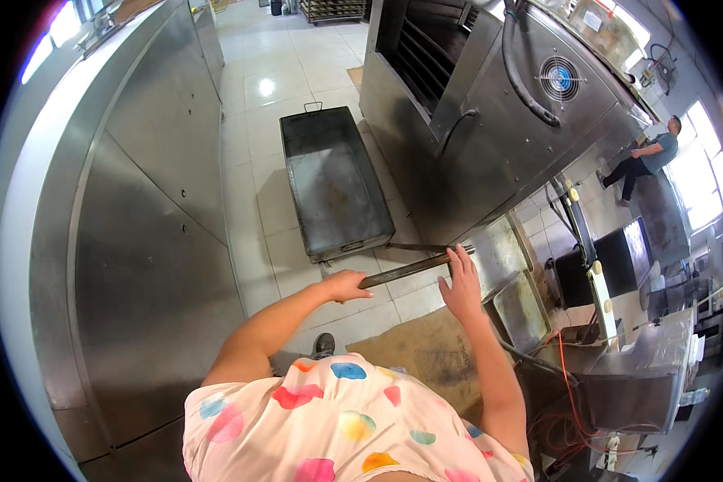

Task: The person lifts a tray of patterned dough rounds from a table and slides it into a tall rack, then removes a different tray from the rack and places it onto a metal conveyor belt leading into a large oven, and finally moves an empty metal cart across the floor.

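Observation:
My left hand (345, 286) is closed around the near-left end of a long dark metal bar (406, 272), held slantwise in front of me. At the bar's other end is my right hand (463, 287), its fingers stretched out and thumb apart, against or just over the bar; the exact contact is hard to make out. Beyond the bar, a deep rectangular metal tub (337, 189) with a wire handle at its far end stands on the tiles. A thin dark rod (418, 247) runs from near the tub's close corner toward the bar's right end.
Steel cabinets (153, 225) line the left side. A large steel machine (498, 120) with a fan and hose stands at the right. Flattened cardboard (426, 353) lies by my feet, with metal trays (518, 309) beside it. A person (655, 153) is far right. Orange cable (570, 394) trails nearby.

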{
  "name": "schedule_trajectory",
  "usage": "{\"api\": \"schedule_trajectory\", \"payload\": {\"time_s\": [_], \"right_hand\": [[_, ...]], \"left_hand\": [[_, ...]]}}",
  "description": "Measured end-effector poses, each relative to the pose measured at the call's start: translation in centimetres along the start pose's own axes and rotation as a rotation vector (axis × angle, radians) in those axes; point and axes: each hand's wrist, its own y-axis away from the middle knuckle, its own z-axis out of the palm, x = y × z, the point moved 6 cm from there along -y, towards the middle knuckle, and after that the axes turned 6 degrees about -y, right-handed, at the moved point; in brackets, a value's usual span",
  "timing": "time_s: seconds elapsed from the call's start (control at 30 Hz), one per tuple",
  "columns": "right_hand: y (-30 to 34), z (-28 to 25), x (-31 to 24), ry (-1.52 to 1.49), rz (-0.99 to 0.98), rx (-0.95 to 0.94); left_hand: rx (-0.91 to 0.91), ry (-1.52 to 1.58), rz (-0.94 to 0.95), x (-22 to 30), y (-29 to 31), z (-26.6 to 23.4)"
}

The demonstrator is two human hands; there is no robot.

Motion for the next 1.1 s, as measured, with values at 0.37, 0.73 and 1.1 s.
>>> {"api": "schedule_trajectory", "payload": {"time_s": [0.37, 0.73, 1.1], "right_hand": [[-4.5, 15.4, -1.7, 0.104, -0.418, -0.307], [-9.2, 13.5, 8.1, 0.015, -0.502, -0.283], [-28.2, 22.0, 8.6, 0.009, -0.496, -0.188]], "left_hand": [[0.062, -0.301, -0.385, -10.1, 7.0, -4.7], [0.076, -0.136, -0.356, -3.2, -0.3, -3.2], [0.248, -0.262, -0.354, -12.2, -7.7, -18.9]]}}
